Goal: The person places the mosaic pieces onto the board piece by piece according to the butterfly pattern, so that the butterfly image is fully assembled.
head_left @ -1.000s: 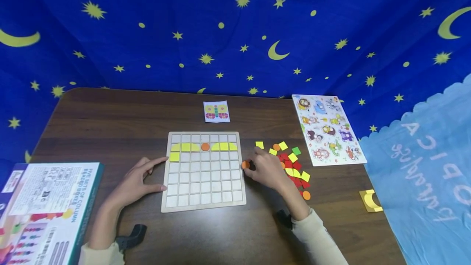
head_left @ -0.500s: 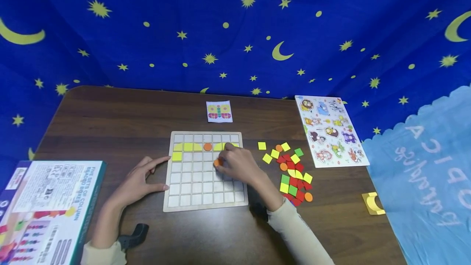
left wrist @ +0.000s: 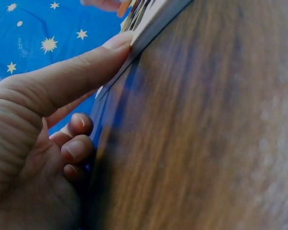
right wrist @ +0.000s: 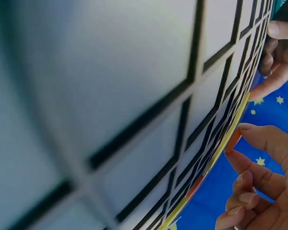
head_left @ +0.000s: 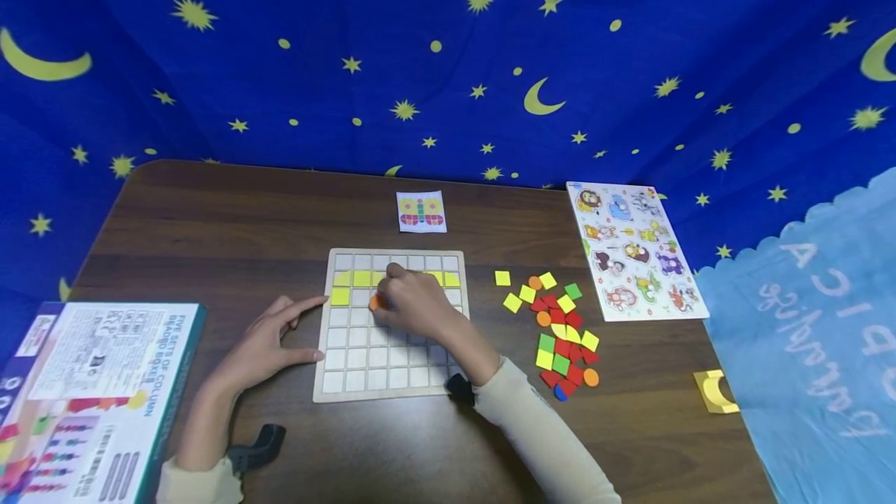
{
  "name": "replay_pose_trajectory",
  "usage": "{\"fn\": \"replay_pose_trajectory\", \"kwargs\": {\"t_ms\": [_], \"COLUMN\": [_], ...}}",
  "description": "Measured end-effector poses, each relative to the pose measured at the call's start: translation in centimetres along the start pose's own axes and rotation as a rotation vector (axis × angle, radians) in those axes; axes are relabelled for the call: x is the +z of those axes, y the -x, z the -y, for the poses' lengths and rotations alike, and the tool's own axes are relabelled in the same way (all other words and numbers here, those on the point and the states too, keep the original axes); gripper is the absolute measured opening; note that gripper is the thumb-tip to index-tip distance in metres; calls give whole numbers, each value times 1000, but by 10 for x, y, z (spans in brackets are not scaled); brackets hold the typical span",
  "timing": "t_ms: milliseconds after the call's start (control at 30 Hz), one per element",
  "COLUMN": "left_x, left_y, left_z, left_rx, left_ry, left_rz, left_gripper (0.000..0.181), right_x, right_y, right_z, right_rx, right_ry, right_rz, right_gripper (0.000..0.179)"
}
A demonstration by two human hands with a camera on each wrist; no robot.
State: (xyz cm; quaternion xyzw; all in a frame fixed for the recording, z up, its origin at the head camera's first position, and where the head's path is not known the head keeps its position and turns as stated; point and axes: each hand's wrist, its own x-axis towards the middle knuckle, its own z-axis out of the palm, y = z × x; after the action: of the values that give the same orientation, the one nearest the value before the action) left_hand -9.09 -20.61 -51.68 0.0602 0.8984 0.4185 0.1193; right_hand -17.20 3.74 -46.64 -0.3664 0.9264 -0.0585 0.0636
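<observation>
A wooden grid board [head_left: 350, 397] lies on the table, with yellow pieces [head_left: 362, 278] along its second row and a yellow square [head_left: 339, 296] below the row's left end. My right hand [head_left: 423, 309] is over the board, pinching an orange disc [right wrist: 234, 140] between thumb and index finger, near the cells right of that square. It covers part of the second row; an orange piece [right wrist: 196, 186] set there shows in the right wrist view. My left hand [head_left: 259, 344] touches the board's left edge with extended thumb and index finger; its other fingers curl loosely in the left wrist view.
Loose squares and discs [head_left: 562, 348] in red, yellow, green and orange lie right of the board. Behind it is a butterfly pattern card [head_left: 421, 212]. An animal puzzle [head_left: 637, 251] stands back right, a boxed toy [head_left: 105, 395] at left, a yellow arch block [head_left: 715, 391] at the right edge.
My right hand has carried the orange disc leftward from beside the loose pieces, across the board, to near the yellow square. My left hand stays at the board's left edge.
</observation>
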Motion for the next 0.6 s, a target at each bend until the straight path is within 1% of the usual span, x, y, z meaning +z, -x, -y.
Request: {"fn": "replay_pose_trajectory", "kwargs": {"t_ms": [200, 333, 467, 600], "left_x": [1, 2, 2, 1], "left_y": [0, -1, -1, 0], "left_z": [0, -2, -2, -2], "left_rx": [-10, -11, -2, -2], "left_ry": [3, 2, 1, -6], "left_rz": [2, 5, 3, 1], "left_gripper": [83, 84, 84, 83], "right_x": [2, 6, 9, 12], "right_y": [-14, -19, -22, -25], "right_z": [8, 12, 16, 21], "right_rx": [-21, -32, -17, 8], "right_ry": [57, 108, 125, 112], "right_rz": [8, -28, -70, -72], "right_gripper": [21, 13, 5, 5]}}
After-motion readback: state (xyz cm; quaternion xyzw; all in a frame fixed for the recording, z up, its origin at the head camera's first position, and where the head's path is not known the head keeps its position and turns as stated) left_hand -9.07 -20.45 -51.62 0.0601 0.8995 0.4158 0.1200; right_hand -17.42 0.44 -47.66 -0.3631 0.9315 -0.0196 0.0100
